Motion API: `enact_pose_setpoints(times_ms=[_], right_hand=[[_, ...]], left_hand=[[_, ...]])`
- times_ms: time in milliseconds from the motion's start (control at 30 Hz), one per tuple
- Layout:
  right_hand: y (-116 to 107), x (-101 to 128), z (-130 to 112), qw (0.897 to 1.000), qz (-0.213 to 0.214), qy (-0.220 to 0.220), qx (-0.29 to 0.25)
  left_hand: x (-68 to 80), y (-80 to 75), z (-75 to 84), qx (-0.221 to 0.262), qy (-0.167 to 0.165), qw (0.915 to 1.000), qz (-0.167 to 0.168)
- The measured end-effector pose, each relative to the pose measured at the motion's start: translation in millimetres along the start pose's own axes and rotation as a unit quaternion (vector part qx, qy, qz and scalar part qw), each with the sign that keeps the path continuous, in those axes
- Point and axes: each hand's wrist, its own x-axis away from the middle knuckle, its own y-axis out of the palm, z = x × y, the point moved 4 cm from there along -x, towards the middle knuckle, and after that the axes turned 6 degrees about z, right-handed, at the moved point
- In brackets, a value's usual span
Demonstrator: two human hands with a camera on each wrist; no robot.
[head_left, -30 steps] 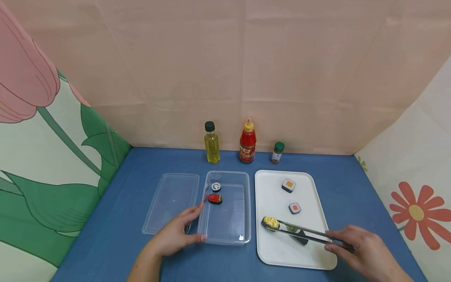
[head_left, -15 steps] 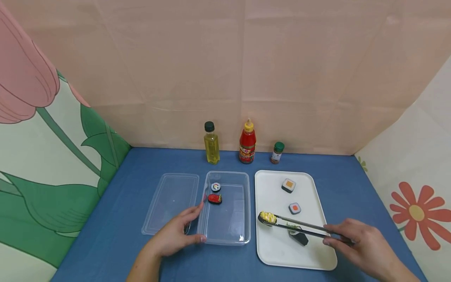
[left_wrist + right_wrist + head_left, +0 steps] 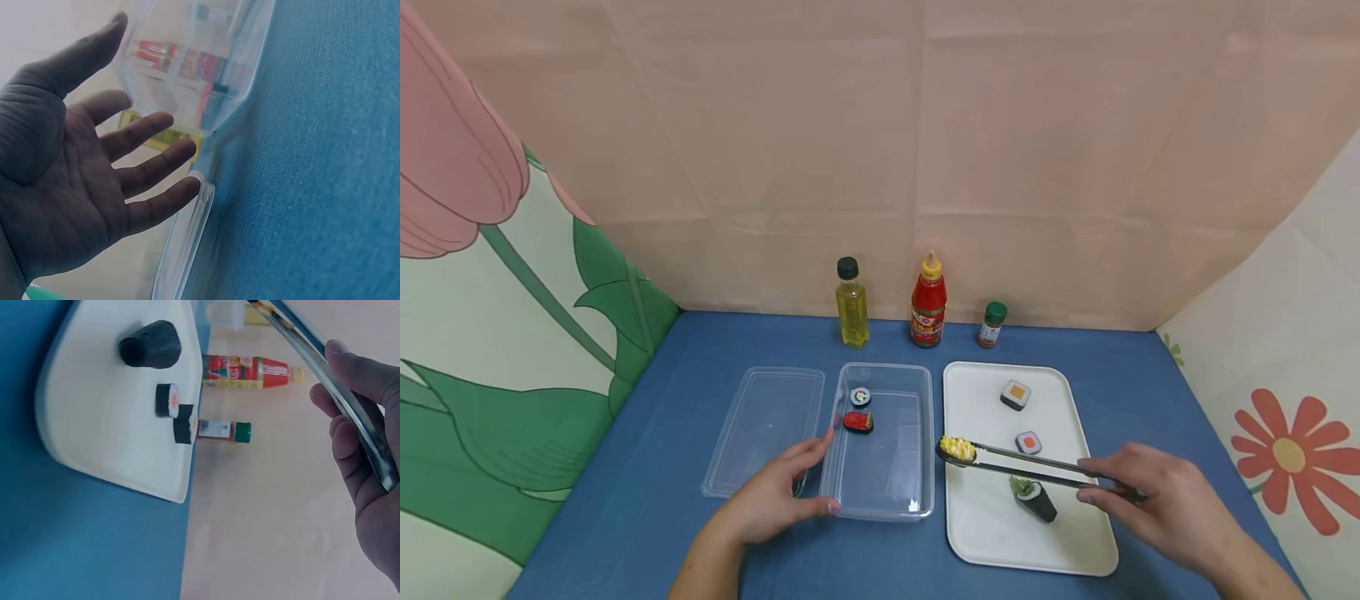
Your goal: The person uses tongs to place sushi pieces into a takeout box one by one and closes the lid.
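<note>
My right hand grips a pair of metal tongs above the white tray. Pinched in their tips is a piece of corn-topped sushi, held over the tray's left edge. My left hand has its fingers spread, thumb and fingertips at the left side of the clear plastic container. In that container lie a small round sushi roll and a red-topped sushi. A cone-shaped hand roll and two square-cut sushi rolls, one orange-centred roll and one yellow-centred roll, lie on the tray.
A clear lid lies left of the container, partly behind my left hand. Along the back of the blue table stand an oil bottle, a red sauce bottle and a small green-capped jar. A beige backdrop rises behind them.
The tongs and the corn-topped sushi have moved left and upward, from over the tray to its left edge. The hand roll is now uncovered. My left hand has stayed in place.
</note>
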Motion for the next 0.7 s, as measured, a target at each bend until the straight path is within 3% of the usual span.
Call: enact_pose_setpoints(times_ms=[433,700], right_hand=[[-4.8,-14.8,-2.8,1.0,0.005,-0.02,-0.014],[3.5,-26.1,-7.4,0.999,-0.002,-0.034,-0.029]], left_hand=[[-1.8,0.1,1.0,0.003,-0.002,1.0,0.0],[-2.3,0.2,0.3,0.0,-0.004,1.0,-0.002]])
